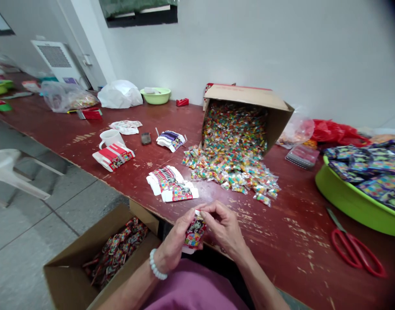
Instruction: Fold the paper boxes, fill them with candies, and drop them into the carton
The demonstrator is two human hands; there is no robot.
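Between my two hands is a small printed carton (195, 230) with a cartoon figure and colourful dots, held upright over my lap at the table's edge. My left hand (174, 237), with a beaded bracelet on its wrist, wraps around the carton's left side. At its top end, the fingers of my right hand (221, 221) pinch the white flap. Just beyond lie a fanned stack of flat cartons (167, 178) and one more flat carton (181, 192). Small clear packets of colourful candy (229, 172) spill across the table from a tipped cardboard box (249, 92).
A cardboard box (68, 280) on my left holds many small printed packs. On the right, red-handled scissors (355, 249) lie before a green basin (333, 189) heaped with purple packets. A white mug (112, 138), red cartons (113, 156) and purple cartons (171, 140) sit farther back.
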